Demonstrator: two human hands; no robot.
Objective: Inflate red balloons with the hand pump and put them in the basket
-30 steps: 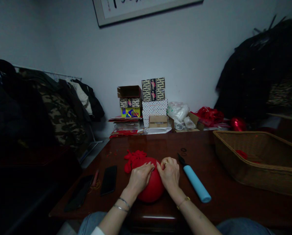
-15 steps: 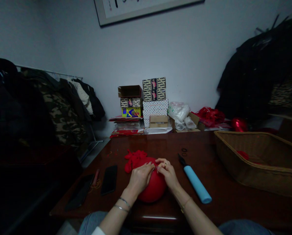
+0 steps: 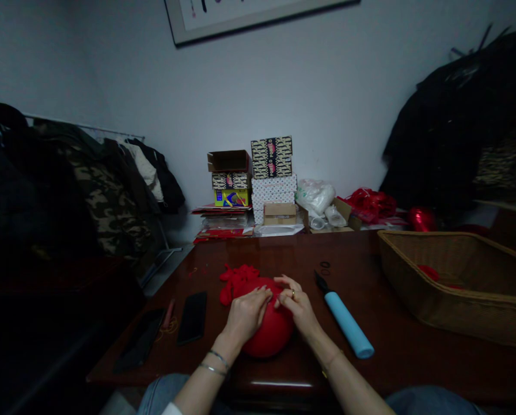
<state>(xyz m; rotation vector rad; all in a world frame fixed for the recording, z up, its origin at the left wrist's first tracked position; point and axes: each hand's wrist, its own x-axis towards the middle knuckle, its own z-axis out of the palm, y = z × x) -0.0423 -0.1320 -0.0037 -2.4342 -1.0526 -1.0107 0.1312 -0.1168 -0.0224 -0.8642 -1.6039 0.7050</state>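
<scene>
An inflated red balloon (image 3: 269, 337) rests on the dark wooden table in front of me, under both hands. My left hand (image 3: 246, 311) is closed, its fingertips pinching at the top of the balloon where the neck seems to be. Close beside it, my right hand (image 3: 296, 302) has curled fingers at the balloon's upper right, thumb and index finger drawn together; the neck itself is mostly hidden by the fingers. Behind the balloon lies a pile of limp red balloons (image 3: 236, 278). A light blue hand pump (image 3: 348, 324) with a black nozzle lies to the right.
At the right stands a wicker basket (image 3: 456, 302) with red pieces inside. Two dark phones, one of them (image 3: 192, 317) nearer, and a reddish stick (image 3: 169, 314) lie at left. Black rings (image 3: 325, 265) lie past the pump. Stacked boxes (image 3: 274, 196) stand at the back.
My right hand's fingertips have drawn slightly away from my left hand and curled more. The left hand and the balloon stay in nearly the same place.
</scene>
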